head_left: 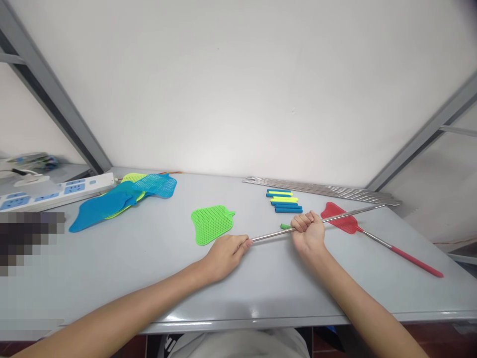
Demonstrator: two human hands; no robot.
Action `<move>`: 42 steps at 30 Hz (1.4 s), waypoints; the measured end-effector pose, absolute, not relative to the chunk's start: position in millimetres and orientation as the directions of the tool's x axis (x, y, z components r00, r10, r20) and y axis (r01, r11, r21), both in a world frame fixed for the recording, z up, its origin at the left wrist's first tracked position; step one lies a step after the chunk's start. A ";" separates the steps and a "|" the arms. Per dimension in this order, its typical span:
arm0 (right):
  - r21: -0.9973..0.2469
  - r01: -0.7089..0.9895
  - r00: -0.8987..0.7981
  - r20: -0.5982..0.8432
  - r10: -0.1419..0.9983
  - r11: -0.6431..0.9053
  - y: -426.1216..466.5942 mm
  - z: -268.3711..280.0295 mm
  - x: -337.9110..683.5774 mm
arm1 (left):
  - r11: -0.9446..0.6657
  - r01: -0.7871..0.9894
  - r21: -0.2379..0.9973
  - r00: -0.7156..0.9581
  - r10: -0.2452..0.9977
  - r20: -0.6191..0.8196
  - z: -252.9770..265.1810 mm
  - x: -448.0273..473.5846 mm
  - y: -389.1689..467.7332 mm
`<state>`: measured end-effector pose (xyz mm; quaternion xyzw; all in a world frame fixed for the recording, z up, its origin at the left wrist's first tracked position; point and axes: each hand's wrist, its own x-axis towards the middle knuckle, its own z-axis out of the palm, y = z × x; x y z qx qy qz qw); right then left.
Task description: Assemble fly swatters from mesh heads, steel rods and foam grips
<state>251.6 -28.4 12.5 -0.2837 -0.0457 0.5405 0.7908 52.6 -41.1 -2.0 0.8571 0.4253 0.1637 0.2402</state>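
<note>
Head view. Left hand (227, 256) narrowed, thumb and fingers pinching the near end of a slim, shiny silver metal rod (272, 235). Right hand (309, 233) curled into a fist around the same rod further along; the rod slants away past that fist, its far part passing over a red perforated plastic swatter with metal shaft and red grip (341, 218), which lies to the right of the right hand.

Short green tube (285, 226) pokes out just left of the right fist; cannot tell whether it is gripped or merely behind the fingers. Bright green perforated plastic paddle (212, 223) lies just beyond the left hand, apart from the rod. Blue and yellow short tubes (284, 199) lie in a row beyond the right hand; bundle of thin silver metal rods (320, 189) farther off, behind them.

Risks, as judged: a pull or swing of the rod could drag the red swatter or knock the bundle, since the far end reaches close to both. Light pinch at the left hand could slip on smooth metal. Green tube might roll if nudged by the fist.

Containers: none made out; parts lie straight on the grey worktop (167, 288), including overlapping blue and yellow plastic paddles (108, 201) well left of and beyond the left hand.
</note>
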 end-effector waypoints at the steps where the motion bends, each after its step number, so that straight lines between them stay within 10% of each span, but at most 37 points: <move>1: -0.485 -0.842 0.388 -0.236 0.891 0.238 -28.7 14.7 253.3 | -0.526 0.647 0.552 0.591 0.803 0.071 -0.5 52.4 -41.5; 42: -0.432 -0.901 0.169 -0.279 0.945 0.033 -18.7 21.3 281.6 | -0.699 0.627 0.343 0.723 0.686 0.077 8.9 51.4 -48.5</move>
